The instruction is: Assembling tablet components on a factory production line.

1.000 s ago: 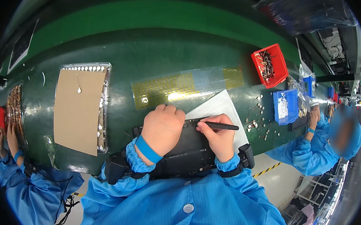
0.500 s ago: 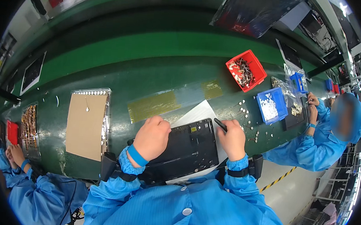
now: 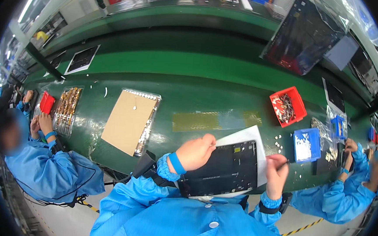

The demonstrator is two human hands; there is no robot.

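In front of me a flat black panel (image 3: 224, 171), like a device's back cover, lies on a white sheet (image 3: 261, 160) at the bench's near edge. Over the panel's far left part is my left hand (image 3: 193, 153), a blue band on its wrist. Its fingertips are pinched together; whatever they hold is too small or hidden to name. Beside the panel's right edge, my right hand (image 3: 276, 174) grips a slim dark pen-like tool (image 3: 284, 164), tilted up to the right. Small white parts (image 3: 278, 144) lie loose beyond the right hand.
A red bin (image 3: 302, 109) of small leads and a blue bin (image 3: 307, 146) of white pieces stand right. Brown cardboard (image 3: 125, 122) lies left on a clear tray. Co-workers sit at both sides; the left one's hand (image 3: 45, 123) is by a red box. Yellowish tape (image 3: 195, 121) marks the bench.
My view has swung, shifting the bench and its things rightward and mostly down in the picture. The tool in my right hand pointed up-left towards the panel; now it points up-right, away from it.
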